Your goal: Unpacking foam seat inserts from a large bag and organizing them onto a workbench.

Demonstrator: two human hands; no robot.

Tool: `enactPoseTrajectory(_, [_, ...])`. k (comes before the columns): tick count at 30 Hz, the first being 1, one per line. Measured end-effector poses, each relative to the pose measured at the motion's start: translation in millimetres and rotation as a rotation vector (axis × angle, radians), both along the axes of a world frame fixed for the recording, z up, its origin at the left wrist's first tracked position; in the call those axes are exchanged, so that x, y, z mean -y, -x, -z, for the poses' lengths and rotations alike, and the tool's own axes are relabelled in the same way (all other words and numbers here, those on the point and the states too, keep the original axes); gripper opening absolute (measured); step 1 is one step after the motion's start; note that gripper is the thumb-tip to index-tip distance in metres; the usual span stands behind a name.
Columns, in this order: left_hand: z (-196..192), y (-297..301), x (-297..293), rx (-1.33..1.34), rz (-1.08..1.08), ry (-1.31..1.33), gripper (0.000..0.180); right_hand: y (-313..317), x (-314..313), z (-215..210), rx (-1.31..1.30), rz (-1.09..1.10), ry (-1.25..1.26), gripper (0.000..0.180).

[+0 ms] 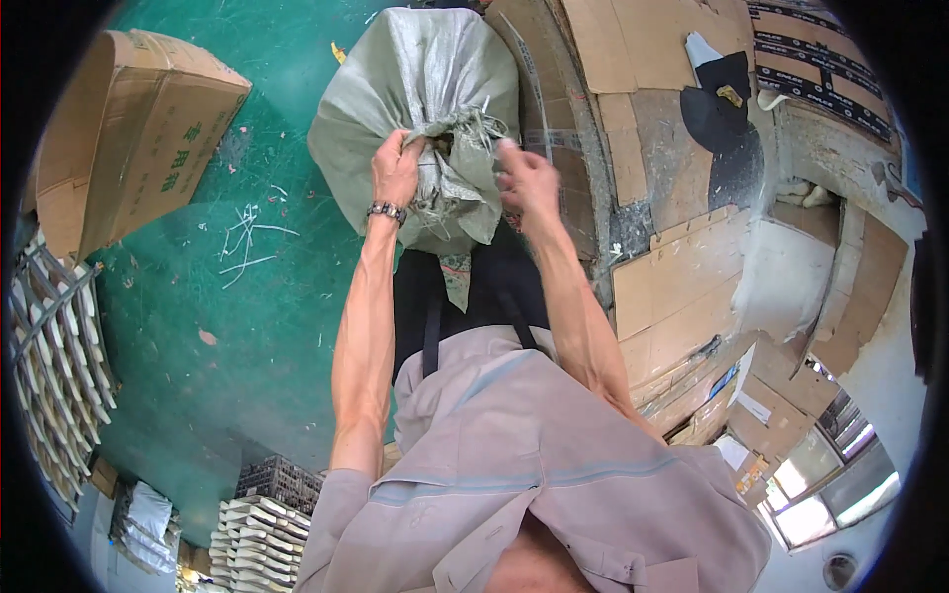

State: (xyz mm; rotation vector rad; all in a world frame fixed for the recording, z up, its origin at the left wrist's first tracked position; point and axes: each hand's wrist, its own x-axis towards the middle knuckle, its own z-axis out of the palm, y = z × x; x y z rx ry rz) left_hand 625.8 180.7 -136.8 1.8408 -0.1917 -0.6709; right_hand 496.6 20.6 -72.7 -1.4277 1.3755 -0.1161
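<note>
A large pale grey-green woven sack stands on the floor in front of my legs, its mouth gathered and frayed, with a dark gap in the middle of the folds. My left hand grips the bunched rim on the left side of the gap; a dark beaded bracelet circles that wrist. On the other side, my right hand is beside the frayed rim with its fingers curled in. It is slightly blurred, and anything between its fingers is too small to make out.
Cardboard-covered surfaces run along my right side, with a black scrap on top. An upright carton stands at the far left. White strips litter the green floor. Stacked pale curved pieces are at left and lower left.
</note>
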Motion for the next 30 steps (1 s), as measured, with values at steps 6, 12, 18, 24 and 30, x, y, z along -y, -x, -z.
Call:
enactPoseTrajectory(6, [-27.1,-12.2,17.2,0.078,0.038,-0.006,0.032,-42.8,-21.4,38.9,0.161,-0.100,-0.166,0.038])
enactPoseTrajectory(12, [-9.3,-90.9,-58.3,0.517,0.105,-0.597,0.021,27.7,12.8,31.8,-0.225,-0.435,0.236,0.018])
enactPoseTrajectory(18, [-1.7,-112.9,-34.6,0.613,0.519,-0.469,0.015,69.0,46.3,-0.4,-0.210,-0.564,-0.100,0.026])
enactPoseTrajectory(24, [-71.7,-121.0,4.7,0.337,0.589,-0.332,0.029,18.2,78.4,-38.3,0.132,-0.816,0.268,0.075])
enactPoseTrajectory(30, [-121.1,-116.2,14.3,0.696,0.536,-0.496,0.056,-83.5,33.9,33.5,0.027,-1.265,0.138,0.052])
